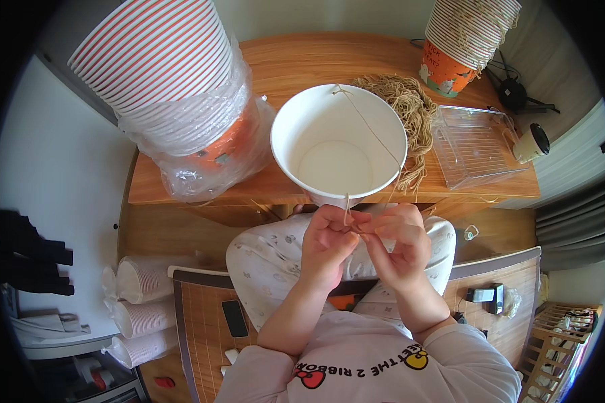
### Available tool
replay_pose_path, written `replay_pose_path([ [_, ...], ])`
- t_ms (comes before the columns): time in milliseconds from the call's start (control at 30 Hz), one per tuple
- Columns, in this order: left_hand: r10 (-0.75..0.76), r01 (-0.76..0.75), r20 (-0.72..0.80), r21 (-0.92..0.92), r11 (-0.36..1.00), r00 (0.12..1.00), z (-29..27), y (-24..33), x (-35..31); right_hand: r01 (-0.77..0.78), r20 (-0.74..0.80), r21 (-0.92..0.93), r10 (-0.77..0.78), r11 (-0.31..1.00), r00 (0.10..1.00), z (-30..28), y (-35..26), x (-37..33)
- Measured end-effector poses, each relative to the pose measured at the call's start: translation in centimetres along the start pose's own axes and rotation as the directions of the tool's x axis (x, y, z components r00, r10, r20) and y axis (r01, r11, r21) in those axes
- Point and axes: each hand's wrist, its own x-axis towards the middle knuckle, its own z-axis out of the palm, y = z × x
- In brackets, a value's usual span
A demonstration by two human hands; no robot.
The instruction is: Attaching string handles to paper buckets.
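Note:
A white paper bucket point(294, 138) stands at the front edge of the wooden table, its mouth facing me. From the far side of its rim a thin tan cord point(366, 119) runs across the opening to the near right. Just in front of the near rim, my left hand point(329, 243) pinches the cord where it comes off the bucket. Close against it, my right hand point(402, 243) is also closed on the cord, fingertips meeting the left ones. The fingers partly hide the cord between them. A loose bundle of tan cords point(410, 111) lies right beside the bucket.
A tall stack of striped buckets point(158, 57), partly in clear plastic, stands at left. Another bucket stack point(448, 64), draped with cords, is at back right. Near it are a clear plastic tray point(460, 158) and a lidded cup point(526, 146). A phone point(235, 318) lies lower left.

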Motion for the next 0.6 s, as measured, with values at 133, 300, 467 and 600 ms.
replay_pose_path([
  [133,0.002,0.000,0.037,-0.041,0.999,0.999,0.1,-0.1,0.0,-0.018,-0.011,0.003,0.018,1.000,1.000,0.0,-0.1,-0.3],
  [300,-0.014,0.014,-0.007,0.094,0.995,1.000,0.0,-0.7,-0.1,-0.030,-0.025,0.027,0.031,0.999,0.999,0.0,0.4,-0.7],
  [467,-0.076,0.074,-0.029,-0.049,0.996,0.997,0.0,-1.4,0.2,-0.078,-0.019,0.055,0.079,0.995,0.997,-0.3,0.6,-1.0],
  [600,-0.113,0.112,-0.010,-0.079,0.991,0.994,-0.9,-2.1,0.1,-0.043,-0.002,0.042,0.043,0.998,0.999,-0.6,0.9,-0.8],
])
